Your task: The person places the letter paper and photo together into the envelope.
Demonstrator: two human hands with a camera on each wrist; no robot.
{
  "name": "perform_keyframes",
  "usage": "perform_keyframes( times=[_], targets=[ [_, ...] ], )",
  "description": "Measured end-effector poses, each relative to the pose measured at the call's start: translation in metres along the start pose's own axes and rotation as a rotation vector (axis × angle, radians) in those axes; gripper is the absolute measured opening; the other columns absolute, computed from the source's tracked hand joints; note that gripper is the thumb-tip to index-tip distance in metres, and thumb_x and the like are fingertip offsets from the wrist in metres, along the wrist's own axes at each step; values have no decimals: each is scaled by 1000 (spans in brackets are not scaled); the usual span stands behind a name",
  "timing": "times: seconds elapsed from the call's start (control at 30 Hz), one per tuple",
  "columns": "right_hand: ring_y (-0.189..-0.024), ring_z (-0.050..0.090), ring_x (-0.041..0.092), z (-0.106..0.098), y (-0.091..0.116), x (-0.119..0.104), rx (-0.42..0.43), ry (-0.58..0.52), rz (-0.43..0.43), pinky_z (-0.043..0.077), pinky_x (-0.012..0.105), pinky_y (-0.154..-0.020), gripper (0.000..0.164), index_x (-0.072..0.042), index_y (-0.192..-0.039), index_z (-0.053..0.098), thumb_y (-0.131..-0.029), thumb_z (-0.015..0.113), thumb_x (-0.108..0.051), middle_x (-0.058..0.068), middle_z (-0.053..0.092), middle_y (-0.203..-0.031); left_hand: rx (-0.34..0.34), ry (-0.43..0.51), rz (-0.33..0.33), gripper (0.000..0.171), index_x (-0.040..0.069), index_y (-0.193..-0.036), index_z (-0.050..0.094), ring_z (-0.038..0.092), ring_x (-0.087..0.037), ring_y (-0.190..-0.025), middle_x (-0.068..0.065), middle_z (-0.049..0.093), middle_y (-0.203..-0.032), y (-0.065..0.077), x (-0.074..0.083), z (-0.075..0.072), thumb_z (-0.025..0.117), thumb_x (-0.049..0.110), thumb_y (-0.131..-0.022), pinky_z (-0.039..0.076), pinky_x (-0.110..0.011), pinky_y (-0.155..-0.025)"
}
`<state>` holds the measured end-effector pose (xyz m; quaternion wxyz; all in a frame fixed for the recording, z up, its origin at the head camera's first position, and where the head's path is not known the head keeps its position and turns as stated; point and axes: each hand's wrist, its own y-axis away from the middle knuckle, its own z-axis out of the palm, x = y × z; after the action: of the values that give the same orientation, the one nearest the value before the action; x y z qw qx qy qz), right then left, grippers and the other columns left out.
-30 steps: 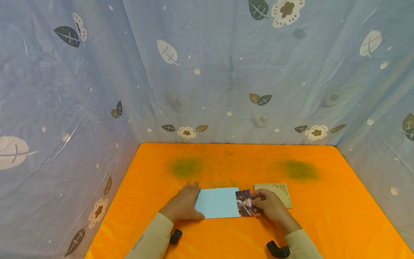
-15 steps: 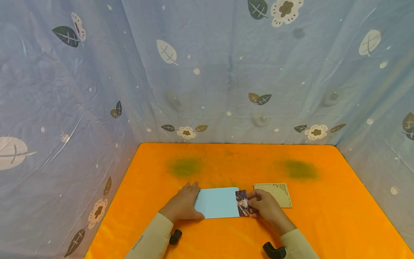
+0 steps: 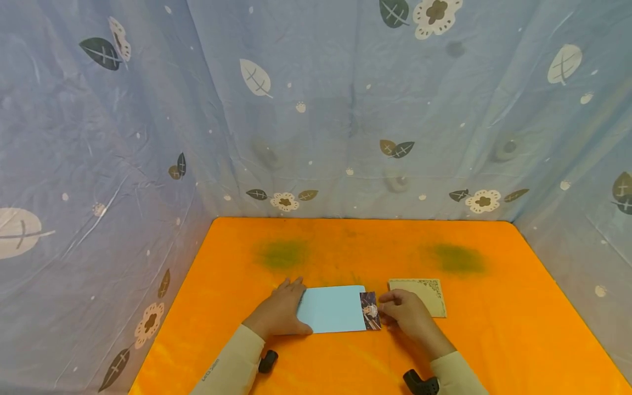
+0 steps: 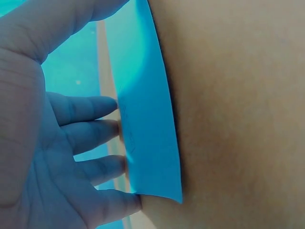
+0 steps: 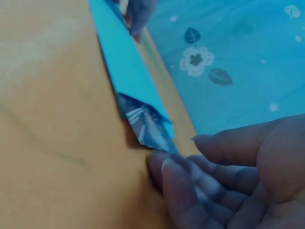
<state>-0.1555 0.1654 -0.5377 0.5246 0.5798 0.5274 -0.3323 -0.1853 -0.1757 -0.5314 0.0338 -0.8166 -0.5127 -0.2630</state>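
Observation:
A light blue paper envelope lies lengthwise on the orange table. My left hand rests at its left end with fingers spread, thumb at the near edge. In the left wrist view, the straight fingertips touch the envelope's edge. From the envelope's right opening sticks a dark picture card, its left part hidden inside. My right hand is just right of the card; in the right wrist view, its loosely bent fingers are right at the card's outer end, thumb and fingers apart.
A beige card with an ornate printed corner lies behind my right hand. The orange table has two greenish stains toward the back. Patterned blue-grey curtains enclose the back and both sides. Dark wrist devices sit at both sleeves.
The picture card has slid left, deeper into the envelope, with my right hand following it. Now the right fingers have come slightly off the card's end. The left hand has stayed put.

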Motion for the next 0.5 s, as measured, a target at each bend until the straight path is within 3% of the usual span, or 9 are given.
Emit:
perform_keyframes(
  times=[0.13,0.33,0.5],
  targets=[
    [-87,72,32,-2,4,-9,14,28,-6,63,44,-68,24,13,-126,69,-109,64,-3,14,75,-109,-4,5,-3,105,2,-162,48,23,-49,-160,-19,30,-174,1,1,-2,93,51,-82,28,-68,-122],
    [-97,75,37,-2,7,-15,-89,25,-35,65,47,-73,37,19,-133,64,-110,66,-10,20,74,-115,7,5,1,104,1,-161,49,23,-49,-159,-20,31,-174,1,2,-2,94,50,-82,29,-69,-122],
    [-97,75,37,-1,8,-14,-118,14,-41,65,47,-75,40,19,-134,64,-110,67,-13,19,73,-117,20,5,13,105,-1,-161,49,24,-50,-159,-21,32,-173,1,1,-1,95,51,-81,29,-71,-120]
  ],
)
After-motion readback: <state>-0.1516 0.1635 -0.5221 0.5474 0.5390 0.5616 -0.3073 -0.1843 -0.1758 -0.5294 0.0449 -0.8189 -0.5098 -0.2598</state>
